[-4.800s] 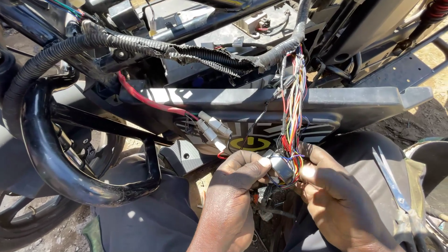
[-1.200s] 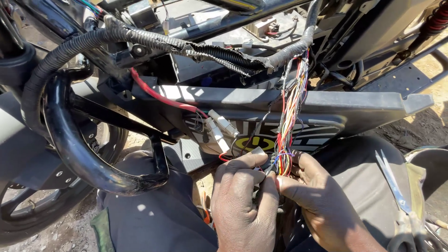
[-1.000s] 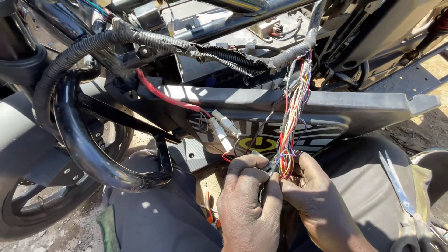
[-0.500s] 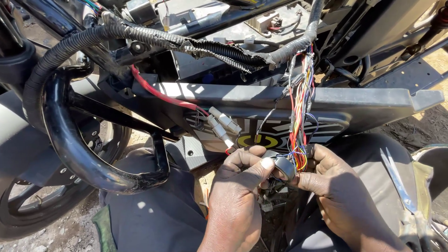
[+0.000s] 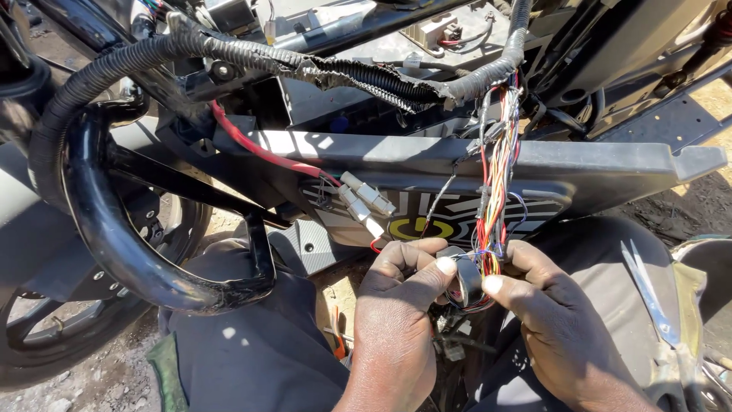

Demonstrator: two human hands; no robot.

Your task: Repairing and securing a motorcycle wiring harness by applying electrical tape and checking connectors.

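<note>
While the bundle of coloured wires (image 5: 496,191) hangs from the split black conduit (image 5: 343,72), the left hand (image 5: 400,305) and right hand (image 5: 553,313) both pinch a roll of black tape (image 5: 467,278) at its lower end. The wrapping seems barely begun; most wires above are bare.

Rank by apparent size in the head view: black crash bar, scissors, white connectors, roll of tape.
1. black crash bar, by far the largest
2. scissors
3. white connectors and roll of tape: look alike, and the tape is partly hidden by fingers, so no ranking.
</note>
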